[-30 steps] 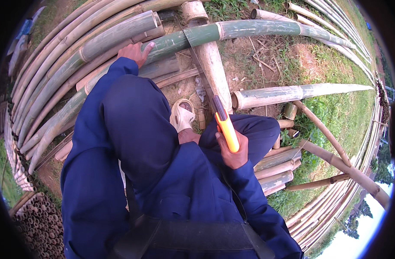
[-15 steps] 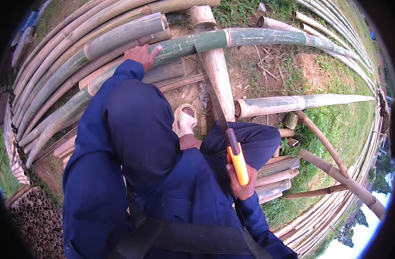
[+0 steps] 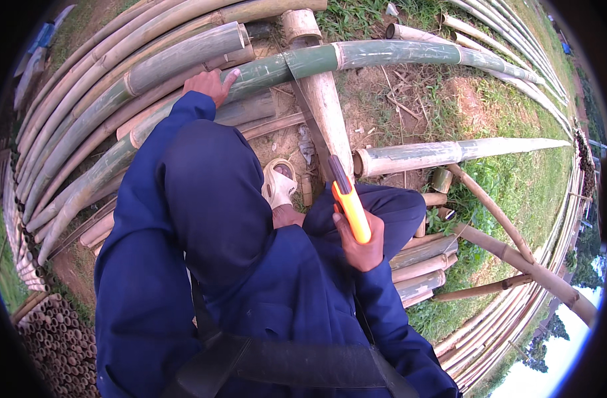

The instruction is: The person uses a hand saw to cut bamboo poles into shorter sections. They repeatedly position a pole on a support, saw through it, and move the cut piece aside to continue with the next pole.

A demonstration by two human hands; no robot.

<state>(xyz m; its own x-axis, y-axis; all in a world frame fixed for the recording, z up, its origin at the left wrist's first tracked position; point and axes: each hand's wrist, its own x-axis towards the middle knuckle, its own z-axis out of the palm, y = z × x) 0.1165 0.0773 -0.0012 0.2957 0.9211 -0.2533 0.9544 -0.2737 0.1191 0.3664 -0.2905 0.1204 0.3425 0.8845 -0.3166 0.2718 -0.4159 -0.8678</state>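
A long green bamboo pole [image 3: 396,54] runs across in front of me, resting over a pale bamboo log [image 3: 328,109]. My left hand [image 3: 209,86] grips it on the left, thumb raised along its top. My right hand [image 3: 364,242] is closed around the orange and dark handle of a handsaw [image 3: 353,209]. The saw's long blade [image 3: 311,119] slants up and away to the pole, its far part lying against the green bamboo to the right of my left hand. Whether the teeth have cut in is too small to tell.
Several bamboo poles [image 3: 111,63] lie side by side at the left. Another pole [image 3: 409,159] points right from the log's near end. Cut pieces [image 3: 423,265] are stacked beside my right knee, near a propped pole [image 3: 522,272]. My sandalled foot [image 3: 280,182] stands below the blade.
My right hand has pushed the handsaw forward, so its handle sits closer to the pole and less blade shows on the near side. My left hand keeps its hold.
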